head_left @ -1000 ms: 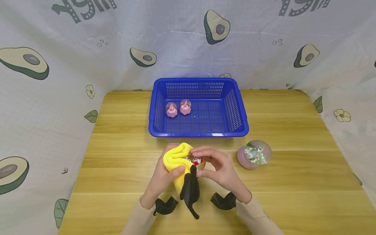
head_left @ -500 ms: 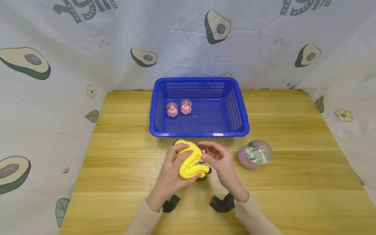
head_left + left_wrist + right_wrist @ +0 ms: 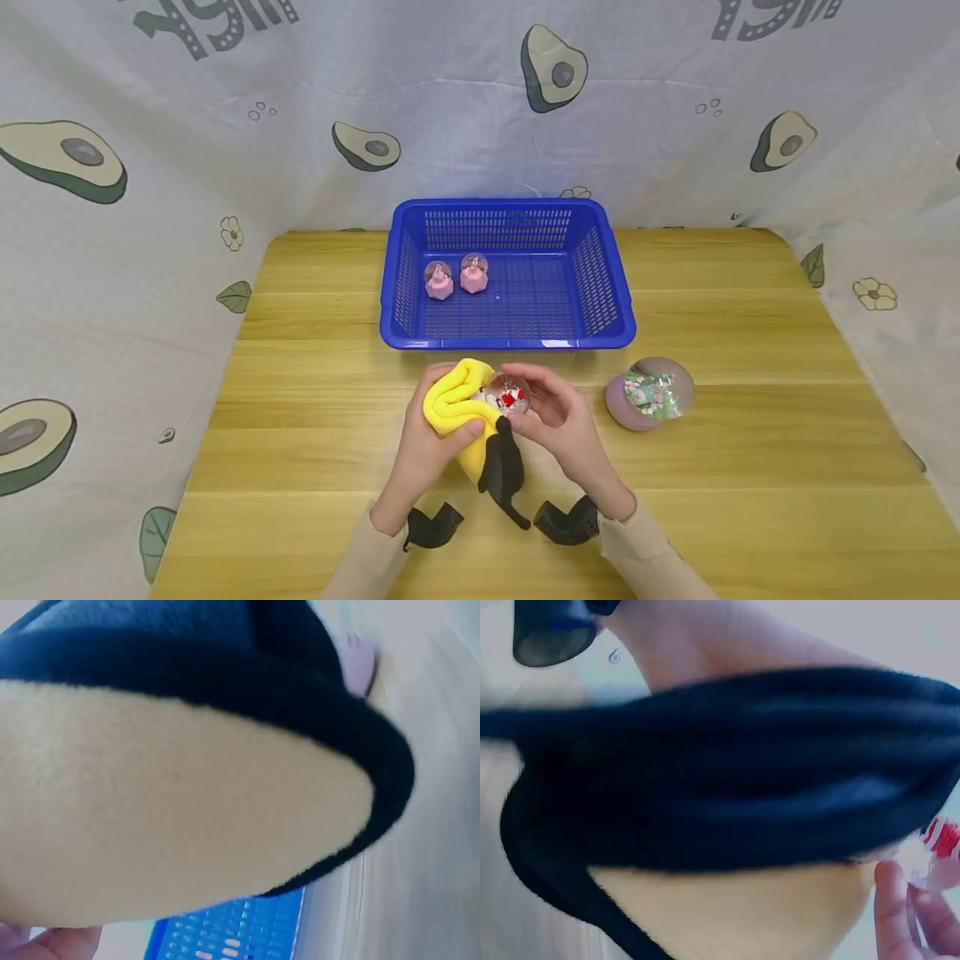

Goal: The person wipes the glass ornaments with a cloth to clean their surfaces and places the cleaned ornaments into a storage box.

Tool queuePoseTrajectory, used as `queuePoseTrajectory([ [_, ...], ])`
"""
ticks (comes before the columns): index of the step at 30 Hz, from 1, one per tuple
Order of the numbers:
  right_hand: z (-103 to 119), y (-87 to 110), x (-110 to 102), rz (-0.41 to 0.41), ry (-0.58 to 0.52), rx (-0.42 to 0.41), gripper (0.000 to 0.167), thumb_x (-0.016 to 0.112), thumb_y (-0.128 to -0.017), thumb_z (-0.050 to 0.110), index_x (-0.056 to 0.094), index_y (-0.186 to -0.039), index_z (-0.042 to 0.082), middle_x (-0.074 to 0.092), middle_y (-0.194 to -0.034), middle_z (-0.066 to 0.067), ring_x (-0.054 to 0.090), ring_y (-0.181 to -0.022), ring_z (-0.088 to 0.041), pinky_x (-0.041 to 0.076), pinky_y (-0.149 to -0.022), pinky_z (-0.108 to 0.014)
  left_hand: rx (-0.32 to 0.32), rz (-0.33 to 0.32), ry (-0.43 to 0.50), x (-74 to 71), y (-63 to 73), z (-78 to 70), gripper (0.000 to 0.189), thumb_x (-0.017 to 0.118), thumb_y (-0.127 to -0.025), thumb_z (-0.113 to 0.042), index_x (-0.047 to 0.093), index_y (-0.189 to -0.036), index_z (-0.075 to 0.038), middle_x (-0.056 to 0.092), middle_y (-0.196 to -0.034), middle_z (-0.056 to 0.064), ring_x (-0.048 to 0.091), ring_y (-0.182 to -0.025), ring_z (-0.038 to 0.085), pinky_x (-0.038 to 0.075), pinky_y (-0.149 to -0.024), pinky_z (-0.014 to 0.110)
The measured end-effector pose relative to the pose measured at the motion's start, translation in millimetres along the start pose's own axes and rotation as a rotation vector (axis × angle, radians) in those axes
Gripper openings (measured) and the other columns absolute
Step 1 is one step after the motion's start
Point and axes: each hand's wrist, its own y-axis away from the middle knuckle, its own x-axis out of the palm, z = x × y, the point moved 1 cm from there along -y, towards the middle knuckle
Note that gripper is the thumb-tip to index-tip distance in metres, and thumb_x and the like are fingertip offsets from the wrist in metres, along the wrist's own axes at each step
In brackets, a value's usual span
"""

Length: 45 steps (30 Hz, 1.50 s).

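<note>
In the head view my left hand grips a folded yellow cloth with black edging and a black underside hanging down. Against the cloth stands a small clear snow globe with red and white bits inside. My right hand holds this globe from the right, thumb and fingers on either side; its base is hidden. Cloth fills most of the left wrist view. In the right wrist view the cloth's dark side covers the middle, with fingertips beside the globe.
A blue plastic basket stands behind the hands. Two small pink-based snow globes are inside it, at its left. To the right on the wooden table lies a larger snow globe with a lilac base. Printed fabric hangs around the table.
Half a second ago the cloth was bunched over the globe's left side with its black part tucked under; now the black part hangs toward me and more of the globe shows. The basket's contents are unchanged.
</note>
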Motion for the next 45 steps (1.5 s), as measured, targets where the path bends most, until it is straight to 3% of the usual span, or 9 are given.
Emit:
queuePoseTrajectory([
  [4,0,-0.2,2,0.05,0.016,-0.076,0.048,0.067,-0.085,-0.005,0.046,-0.127,-0.016,0.053,-0.129,-0.015,0.051,-0.116,-0.024,0.04,-0.101,-0.031,-0.089,0.018,0.131,-2.0,1.8,3.0,0.06,0.072,-0.085,-0.03,0.042,-0.126,0.002,0.054,-0.114,0.01,0.056,-0.092,0.018,0.05,-0.079,0.025],
  [9,0,-0.5,2,0.044,0.078,-0.137,0.055,0.072,-0.085,0.009,0.046,-0.125,-0.018,0.054,-0.127,-0.011,0.051,-0.118,-0.022,0.037,-0.104,-0.033,-0.129,0.057,0.136,-3.3,3.1,3.6,0.055,0.068,-0.087,-0.029,0.044,-0.125,0.002,0.053,-0.109,0.009,0.055,-0.089,0.017,0.049,-0.077,0.025],
  [13,1,-2.3,0,0.064,0.106,-0.19,0.053,0.074,-0.084,0.015,0.05,-0.12,-0.016,0.057,-0.12,-0.013,0.052,-0.112,-0.025,0.038,-0.103,-0.034,-0.099,0.085,0.102,-4.6,3.5,1.4,0.053,0.069,-0.087,-0.032,0.048,-0.124,-0.001,0.055,-0.111,0.009,0.054,-0.093,0.019,0.048,-0.08,0.027],
  [18,2,-3.7,-1,0.089,0.075,-0.22,0.051,0.075,-0.084,0.014,0.053,-0.119,-0.015,0.057,-0.118,-0.014,0.052,-0.111,-0.024,0.039,-0.102,-0.034,0.009,0.096,0.02,-5.7,2.8,-0.1,0.048,0.069,-0.087,-0.034,0.053,-0.121,-0.004,0.054,-0.121,0.01,0.051,-0.109,0.025,0.044,-0.091,0.033],
  [22,2,-3.7,1,0.07,0.042,-0.235,0.051,0.075,-0.083,0.013,0.052,-0.119,-0.016,0.057,-0.118,-0.015,0.052,-0.11,-0.025,0.04,-0.101,-0.035,0.056,0.069,-0.006,-5.3,3.0,0.0,0.047,0.07,-0.087,-0.035,0.054,-0.119,-0.004,0.054,-0.121,0.009,0.051,-0.11,0.026,0.044,-0.092,0.033],
  [32,7,-12.6,0,-0.026,-0.017,-0.315,0.055,0.078,-0.078,0.006,0.051,-0.12,-0.017,0.054,-0.12,-0.016,0.048,-0.113,-0.026,0.039,-0.101,-0.031,0.069,-0.052,-0.007,-12.0,8.2,-0.1,0.052,0.073,-0.085,-0.03,0.051,-0.121,0.0,0.052,-0.122,0.009,0.051,-0.109,0.022,0.045,-0.09,0.026],
  [40,3,-31.7,-10,-0.106,0.02,-0.265,0.055,0.08,-0.078,0.012,0.054,-0.121,-0.012,0.053,-0.117,-0.012,0.048,-0.112,-0.024,0.038,-0.101,-0.03,0.072,-0.079,-0.007,-23.1,15.7,-0.9,0.044,0.073,-0.084,-0.013,0.051,-0.12,0.002,0.053,-0.118,0.007,0.052,-0.107,0.02,0.043,-0.09,0.026],
  [45,-4,-56.1,-22,-0.22,0.069,-0.153,0.049,0.071,-0.077,-0.011,0.052,-0.122,-0.013,0.054,-0.117,-0.009,0.051,-0.111,-0.023,0.041,-0.098,-0.029,0.07,-0.074,-0.01,-26.8,20.1,-3.6,0.044,0.071,-0.084,-0.008,0.051,-0.121,0.003,0.053,-0.118,0.006,0.052,-0.105,0.02,0.044,-0.087,0.026],
])
